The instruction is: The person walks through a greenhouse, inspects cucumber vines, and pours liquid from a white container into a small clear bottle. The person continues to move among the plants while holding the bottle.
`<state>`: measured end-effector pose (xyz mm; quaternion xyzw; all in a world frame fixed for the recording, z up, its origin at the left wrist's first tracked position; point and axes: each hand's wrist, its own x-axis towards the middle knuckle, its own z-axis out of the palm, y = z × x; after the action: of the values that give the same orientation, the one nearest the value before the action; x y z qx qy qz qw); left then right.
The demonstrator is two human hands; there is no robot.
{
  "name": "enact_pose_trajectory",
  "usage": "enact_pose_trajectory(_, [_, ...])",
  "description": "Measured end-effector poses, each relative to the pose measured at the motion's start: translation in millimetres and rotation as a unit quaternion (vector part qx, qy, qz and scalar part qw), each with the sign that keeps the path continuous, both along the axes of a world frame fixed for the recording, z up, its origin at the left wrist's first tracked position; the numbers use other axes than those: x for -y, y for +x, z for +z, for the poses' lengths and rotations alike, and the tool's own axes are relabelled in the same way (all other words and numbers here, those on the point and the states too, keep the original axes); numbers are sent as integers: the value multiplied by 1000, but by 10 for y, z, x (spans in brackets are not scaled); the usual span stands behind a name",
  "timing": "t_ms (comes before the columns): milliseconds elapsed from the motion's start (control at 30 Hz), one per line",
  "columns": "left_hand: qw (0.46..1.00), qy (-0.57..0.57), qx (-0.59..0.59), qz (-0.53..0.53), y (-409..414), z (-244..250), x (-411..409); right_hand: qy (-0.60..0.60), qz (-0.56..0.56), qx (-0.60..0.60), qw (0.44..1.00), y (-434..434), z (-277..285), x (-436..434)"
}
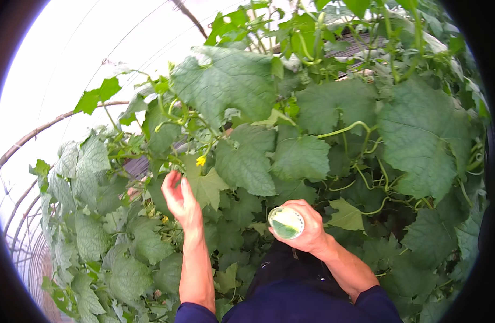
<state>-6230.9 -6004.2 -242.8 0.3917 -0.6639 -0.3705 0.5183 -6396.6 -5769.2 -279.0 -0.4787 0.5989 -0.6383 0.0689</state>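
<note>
My left hand (pixel 182 202) is raised at the front of the vines, palm turned inward. Its thumb stands apart from the curled fingers, and nothing shows between them. Just right of its fingertips, a small yellow flower (pixel 201 160) hangs from a thin green stem. Beside the thumb is a broad light-green lobed leaf (pixel 208 187). In front of my body, my right hand (pixel 306 226) grips a clear round cup or jar (pixel 286 223) from its right side. Its round end faces the camera; pale yellow and dark green show through it, but I cannot tell what it contains.
Dense climbing vines with large lobed leaves (pixel 227 80) fill the space ahead and on both sides. Curling stems (pixel 368 133) cross at the right. Behind the foliage at left, a curved greenhouse rib (pixel 49 128) supports pale sheeting (pixel 57 52).
</note>
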Motion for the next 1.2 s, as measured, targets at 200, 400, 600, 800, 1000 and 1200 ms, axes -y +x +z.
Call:
enact_pose_trajectory(200, [909, -205, 107, -348, -865, 855, -590, -10, -36, -31, 999, -168, 195, -208])
enact_pose_trajectory(400, [925, -164, 24, -342, -2005, 1077, -88, -13, -54, -42, 998, -208, 209, -366])
enact_pose_trajectory(600, [923, -89, -271, -259, -2032, 1466, 486, -16, -75, -20, 997, -170, 145, -456])
enact_pose_trajectory(800, [895, -105, -256, -351, -2114, 1077, 138, 4, -84, -16, 996, -190, 227, -361])
enact_pose_trajectory(1000, [897, -66, -54, -434, -2174, 789, -237, 23, -93, -15, 995, -177, 472, -281])
enact_pose_trajectory(1200, [797, -135, 166, -565, -2544, 863, -213, 26, -136, -8, 990, -216, 584, -230])
